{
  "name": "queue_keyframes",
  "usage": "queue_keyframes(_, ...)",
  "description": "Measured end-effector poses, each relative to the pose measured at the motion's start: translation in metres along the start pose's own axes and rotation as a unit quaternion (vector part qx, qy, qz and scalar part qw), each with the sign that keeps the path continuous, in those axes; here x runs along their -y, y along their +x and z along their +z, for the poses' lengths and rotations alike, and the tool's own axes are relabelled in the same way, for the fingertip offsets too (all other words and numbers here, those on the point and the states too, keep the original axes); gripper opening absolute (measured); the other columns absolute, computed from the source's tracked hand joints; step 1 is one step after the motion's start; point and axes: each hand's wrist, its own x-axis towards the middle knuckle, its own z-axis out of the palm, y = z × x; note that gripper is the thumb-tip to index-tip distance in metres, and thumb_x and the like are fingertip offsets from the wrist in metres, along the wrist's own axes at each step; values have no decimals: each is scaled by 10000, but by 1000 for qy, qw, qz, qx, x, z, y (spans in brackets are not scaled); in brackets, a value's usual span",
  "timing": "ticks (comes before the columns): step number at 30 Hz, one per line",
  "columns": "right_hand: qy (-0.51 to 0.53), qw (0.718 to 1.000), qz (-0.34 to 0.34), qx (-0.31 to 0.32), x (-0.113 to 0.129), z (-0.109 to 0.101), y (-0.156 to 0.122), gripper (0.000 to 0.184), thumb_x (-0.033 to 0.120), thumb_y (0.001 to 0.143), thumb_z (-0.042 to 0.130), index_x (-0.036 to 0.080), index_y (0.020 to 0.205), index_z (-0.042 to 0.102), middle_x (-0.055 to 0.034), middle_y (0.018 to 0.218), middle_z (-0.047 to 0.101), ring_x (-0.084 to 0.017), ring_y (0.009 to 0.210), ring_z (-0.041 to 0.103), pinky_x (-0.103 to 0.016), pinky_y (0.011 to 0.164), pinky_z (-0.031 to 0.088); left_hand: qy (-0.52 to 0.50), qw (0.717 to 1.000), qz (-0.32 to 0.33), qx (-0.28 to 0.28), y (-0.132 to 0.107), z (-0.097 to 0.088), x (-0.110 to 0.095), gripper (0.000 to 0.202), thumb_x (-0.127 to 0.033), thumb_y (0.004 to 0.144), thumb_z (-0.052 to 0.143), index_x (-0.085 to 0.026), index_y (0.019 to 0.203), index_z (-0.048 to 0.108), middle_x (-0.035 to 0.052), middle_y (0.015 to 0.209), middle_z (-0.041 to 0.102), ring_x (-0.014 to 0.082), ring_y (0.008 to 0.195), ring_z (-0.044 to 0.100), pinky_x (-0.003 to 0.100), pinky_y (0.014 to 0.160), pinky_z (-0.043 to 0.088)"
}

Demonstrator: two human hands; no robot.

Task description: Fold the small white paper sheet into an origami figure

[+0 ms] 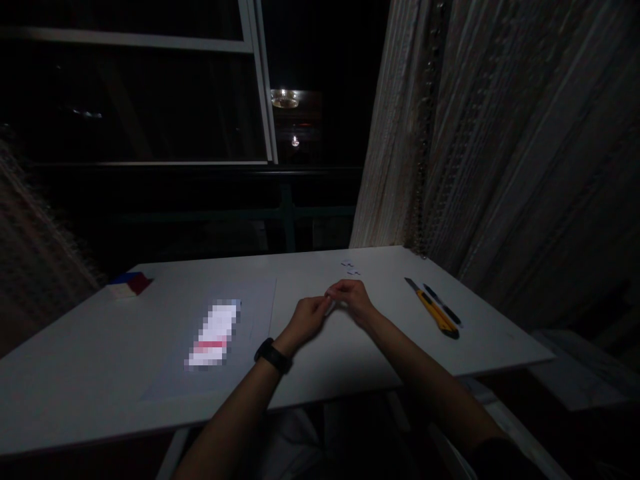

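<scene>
1. Paper [329, 307], small and white: left hand [309, 317] and right hand [353, 297] pinch it by the fingertips over the table's [345, 363] middle.
2. Knife [433, 310] and pen [443, 305], side by side near the right edge.
3. Cube [129, 285] near the far left corner.
4. Scraps [353, 272] near the far edge.

white piece [329, 307], perhaps paper, mostly hidden from view

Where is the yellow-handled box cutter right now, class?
In the head view, the yellow-handled box cutter lies on the right side of the white tabletop, just left of the slim black pen.
</scene>
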Motion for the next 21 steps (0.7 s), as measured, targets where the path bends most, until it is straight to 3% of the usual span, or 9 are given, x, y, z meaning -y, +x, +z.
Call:
queue_keyframes(5, -5, 1000, 12, -4, 0, 1, 0, 171, 302, 537, 739, 169, 637, 700, -42, 674, 679, -161, 632, 584, -299, 619, 437, 108, 993, 45, -22, -3, -1, -4, 474, -467, 834, 373, -148, 529, 547, -20, 470, 425, 106, 490, 361, 237, 491, 218)
queue_keyframes(9, 3, 999, 17, -41, -4, 2, 1, 156, 276, 485, 756, 165, 521, 652, -22, 562, 643, -138, 534, 546, -288, 554, 426, 151, 987, 61, -10, -5, 0, -4, 460, -430, 856, 346, -158, 566, 577, -4, 484, 485, 113, 476, 395, 244, 508, 227)
queue_keyframes(14, 7, 999, 19, -41, -3, 2, 1, 186, 299, 499, 760, 157, 521, 642, -29, 581, 647, -141, 547, 550, -287, 550, 430, 173, 983, 57, -17, -5, 1, -3, 430, -425, 854, 369, -161, 614, 608, 23, 520, 545, 123, 490, 446, 252, 532, 244)
queue_keyframes(18, 25, 1000, 10, -14, -3, 3, 0, 258, 369, 556, 743, 158, 686, 670, -30, 671, 662, -137, 586, 567, -269, 567, 435, 105, 993, 17, -46, -2, 1, 1, 456, -473, 830, 398, -145, 586, 600, 28, 516, 551, 130, 501, 465, 248, 526, 284)
queue_keyframes(21, 30, 999, 22, -18, -7, 6, 2, 344, 475, 599, 701, 157, 714, 639, 0, 585, 616, -108, 514, 534, -233, 507, 410, -54, 995, -33, -82, 3, -2, 4, 462, -525, 788, 446, -118, 668, 629, 46, 595, 598, 149, 564, 519, 249, 549, 359)
